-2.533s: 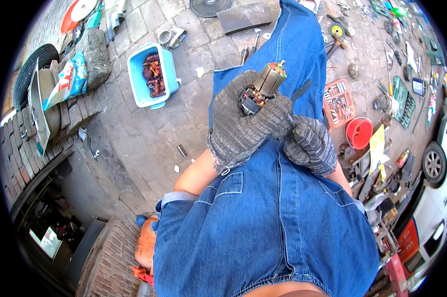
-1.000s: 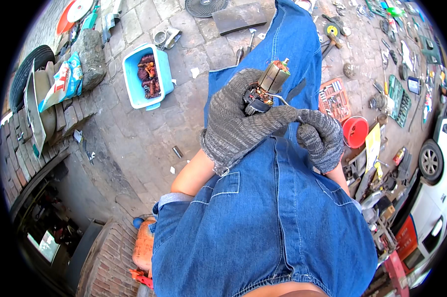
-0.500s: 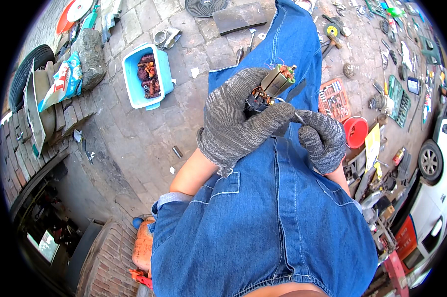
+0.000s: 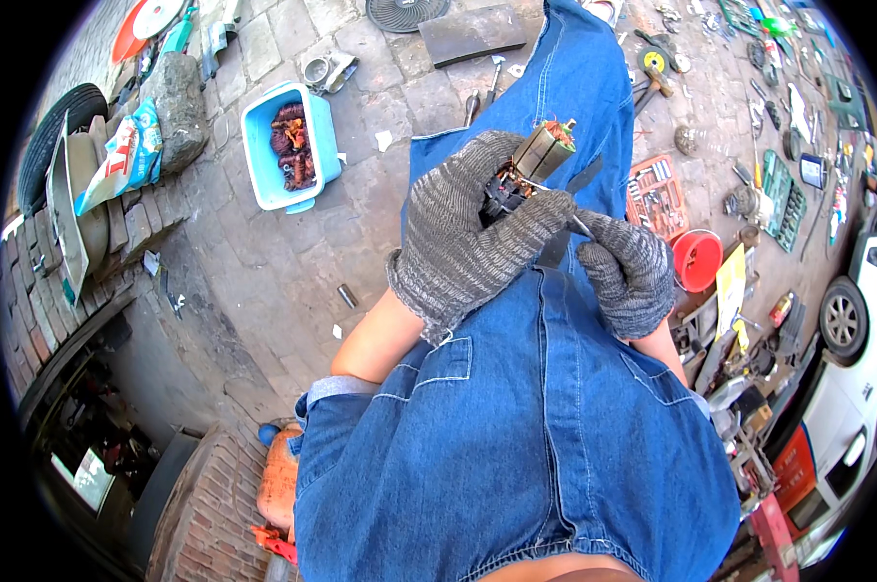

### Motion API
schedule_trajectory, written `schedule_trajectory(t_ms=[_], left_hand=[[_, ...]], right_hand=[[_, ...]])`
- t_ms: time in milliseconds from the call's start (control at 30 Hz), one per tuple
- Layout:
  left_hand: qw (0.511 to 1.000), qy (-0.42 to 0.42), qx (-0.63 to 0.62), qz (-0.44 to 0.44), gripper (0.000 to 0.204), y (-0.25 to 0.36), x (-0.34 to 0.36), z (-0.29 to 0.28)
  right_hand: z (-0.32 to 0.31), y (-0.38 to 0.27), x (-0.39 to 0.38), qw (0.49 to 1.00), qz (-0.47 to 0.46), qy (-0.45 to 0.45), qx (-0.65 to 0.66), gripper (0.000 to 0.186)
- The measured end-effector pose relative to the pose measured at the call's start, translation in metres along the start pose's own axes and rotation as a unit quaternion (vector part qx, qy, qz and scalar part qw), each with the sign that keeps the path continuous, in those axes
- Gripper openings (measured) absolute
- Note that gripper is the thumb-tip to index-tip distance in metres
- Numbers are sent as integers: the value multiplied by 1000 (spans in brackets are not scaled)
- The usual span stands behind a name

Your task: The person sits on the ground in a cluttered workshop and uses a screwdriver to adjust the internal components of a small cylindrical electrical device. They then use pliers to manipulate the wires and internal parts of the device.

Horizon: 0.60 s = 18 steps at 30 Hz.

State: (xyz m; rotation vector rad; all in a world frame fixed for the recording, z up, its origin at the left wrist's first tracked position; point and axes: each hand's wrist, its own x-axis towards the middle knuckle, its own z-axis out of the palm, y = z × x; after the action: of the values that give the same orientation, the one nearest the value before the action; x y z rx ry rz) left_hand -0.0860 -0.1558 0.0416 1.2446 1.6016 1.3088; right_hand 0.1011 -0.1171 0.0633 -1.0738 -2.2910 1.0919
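My left hand [image 4: 468,233], in a grey knit glove, is closed around a small electric motor core [image 4: 543,155] above my lap. Its metal stack points up and away, with copper winding at the far end. Below the stack, more copper and dark parts [image 4: 506,186] show between my thumb and fingers. My right hand [image 4: 631,272], gloved the same way, pinches a thin metal rod [image 4: 581,226] close to my left thumb. The rod's tip seems to reach the motor's winding; its other end is hidden in my glove.
A light blue basin [image 4: 260,160] with copper coils stands on the paving at left. On the right lie a red bucket [image 4: 698,260], an orange socket set [image 4: 656,194], a hammer [image 4: 656,85] and scattered tools. A white car [image 4: 851,388] is at the far right.
The motor core has shifted and tilted slightly in my left hand. My right hand has moved a little left, with the rod still pinched.
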Motion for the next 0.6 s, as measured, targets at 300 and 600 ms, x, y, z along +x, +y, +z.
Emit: schedule_trajectory(t_ms=[300, 600], left_hand=[[1000, 25, 4, 14, 50, 3, 3, 0], [999, 27, -23, 6, 45, -3, 1, 0]], right_hand=[[5, -8, -1, 950, 169, -74, 253, 26], [15, 2, -4, 882, 232, -125, 391, 32]])
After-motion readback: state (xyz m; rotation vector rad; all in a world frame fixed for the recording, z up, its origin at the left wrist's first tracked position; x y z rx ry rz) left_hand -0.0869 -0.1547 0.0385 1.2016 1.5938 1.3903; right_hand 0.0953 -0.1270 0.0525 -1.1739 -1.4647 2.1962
